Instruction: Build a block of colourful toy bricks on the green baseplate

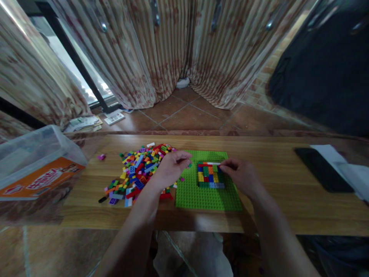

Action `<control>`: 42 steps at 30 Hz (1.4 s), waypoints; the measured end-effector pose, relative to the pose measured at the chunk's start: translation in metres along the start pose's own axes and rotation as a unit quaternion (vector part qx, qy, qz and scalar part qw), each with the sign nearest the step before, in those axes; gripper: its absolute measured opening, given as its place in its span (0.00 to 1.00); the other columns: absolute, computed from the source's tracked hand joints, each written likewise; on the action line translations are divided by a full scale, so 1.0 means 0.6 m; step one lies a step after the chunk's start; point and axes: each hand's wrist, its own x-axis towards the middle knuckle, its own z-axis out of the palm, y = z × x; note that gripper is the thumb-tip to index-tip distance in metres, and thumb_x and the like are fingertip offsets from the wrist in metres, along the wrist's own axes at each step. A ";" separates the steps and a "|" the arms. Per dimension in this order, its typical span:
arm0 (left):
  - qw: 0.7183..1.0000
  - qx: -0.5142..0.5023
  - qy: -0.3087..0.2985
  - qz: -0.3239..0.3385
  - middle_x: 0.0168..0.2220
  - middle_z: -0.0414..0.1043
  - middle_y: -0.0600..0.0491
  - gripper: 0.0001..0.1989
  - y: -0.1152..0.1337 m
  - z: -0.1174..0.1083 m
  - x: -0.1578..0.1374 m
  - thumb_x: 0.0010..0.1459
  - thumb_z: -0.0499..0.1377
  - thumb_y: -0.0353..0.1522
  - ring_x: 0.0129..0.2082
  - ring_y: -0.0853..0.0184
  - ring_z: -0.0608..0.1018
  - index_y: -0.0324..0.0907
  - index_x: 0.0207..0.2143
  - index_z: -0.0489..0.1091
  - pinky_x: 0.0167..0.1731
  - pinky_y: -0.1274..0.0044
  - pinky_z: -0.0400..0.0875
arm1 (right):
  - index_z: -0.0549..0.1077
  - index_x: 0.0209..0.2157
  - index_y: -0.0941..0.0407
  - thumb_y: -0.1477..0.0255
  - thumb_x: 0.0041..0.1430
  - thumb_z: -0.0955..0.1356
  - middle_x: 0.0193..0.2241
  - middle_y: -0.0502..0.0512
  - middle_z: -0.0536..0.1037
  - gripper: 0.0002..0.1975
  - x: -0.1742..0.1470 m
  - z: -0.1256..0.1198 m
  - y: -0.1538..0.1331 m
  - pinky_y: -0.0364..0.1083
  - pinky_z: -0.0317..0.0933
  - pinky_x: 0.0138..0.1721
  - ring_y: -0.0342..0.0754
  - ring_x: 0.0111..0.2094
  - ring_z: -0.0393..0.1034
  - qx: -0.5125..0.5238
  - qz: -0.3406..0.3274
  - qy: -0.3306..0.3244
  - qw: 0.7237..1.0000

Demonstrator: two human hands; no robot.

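Observation:
A square block of mixed-colour toy bricks is built on the green baseplate. My right hand is at its far right corner, thumb and fingertips closed on a red brick beside a white brick. Over the plate's left edge, my left hand has its fingers curled towards the thumb. A small green brick shows right by that thumb tip; whether it is held is unclear. A tiny pink brick lies at the plate's left side. My left hand and forearm hide part of the loose brick pile.
The wooden table carries a stray pink brick left of the pile. A clear plastic box with an orange label stands at the far left. On the right lie a black tablet-like slab and white paper. Curtains hang behind.

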 end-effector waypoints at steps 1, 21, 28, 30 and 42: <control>1.000 0.000 0.001 0.001 0.33 0.78 0.52 0.06 0.000 0.000 0.000 0.54 0.60 0.27 0.31 0.71 0.77 0.38 0.36 0.74 0.36 0.77 0.71 | 0.78 0.27 0.56 0.65 0.49 0.69 0.24 0.52 0.79 0.09 0.001 0.001 0.001 0.46 0.61 0.30 0.48 0.27 0.71 0.004 -0.004 0.001 1.000; 1.000 0.018 0.003 0.012 0.33 0.78 0.51 0.07 0.004 -0.007 -0.002 0.54 0.60 0.28 0.33 0.69 0.77 0.37 0.37 0.75 0.38 0.75 0.71 | 0.78 0.25 0.56 0.60 0.44 0.72 0.22 0.51 0.78 0.13 0.008 0.007 0.011 0.46 0.61 0.29 0.46 0.26 0.69 0.111 0.014 -0.005 0.994; 1.000 0.019 0.007 0.010 0.32 0.77 0.52 0.06 0.003 -0.005 -0.001 0.54 0.60 0.27 0.32 0.70 0.77 0.37 0.36 0.74 0.38 0.75 0.71 | 0.77 0.25 0.57 0.61 0.43 0.73 0.20 0.50 0.76 0.13 0.009 0.013 0.014 0.44 0.61 0.25 0.44 0.22 0.67 0.136 0.038 -0.011 0.990; 1.000 0.023 0.007 0.013 0.32 0.77 0.52 0.06 0.003 -0.005 -0.001 0.54 0.60 0.27 0.32 0.69 0.77 0.38 0.36 0.75 0.38 0.76 0.71 | 0.77 0.25 0.57 0.61 0.43 0.73 0.19 0.50 0.76 0.13 0.009 0.014 0.014 0.44 0.60 0.24 0.44 0.21 0.67 0.124 0.038 -0.004 0.992; 0.999 0.037 0.003 0.023 0.34 0.78 0.52 0.08 -0.012 -0.006 0.002 0.54 0.60 0.28 0.32 0.69 0.77 0.39 0.38 0.75 0.37 0.76 0.71 | 0.75 0.23 0.58 0.61 0.37 0.76 0.19 0.50 0.75 0.15 0.019 0.013 0.016 0.42 0.63 0.21 0.42 0.21 0.67 0.159 0.095 -0.017 0.983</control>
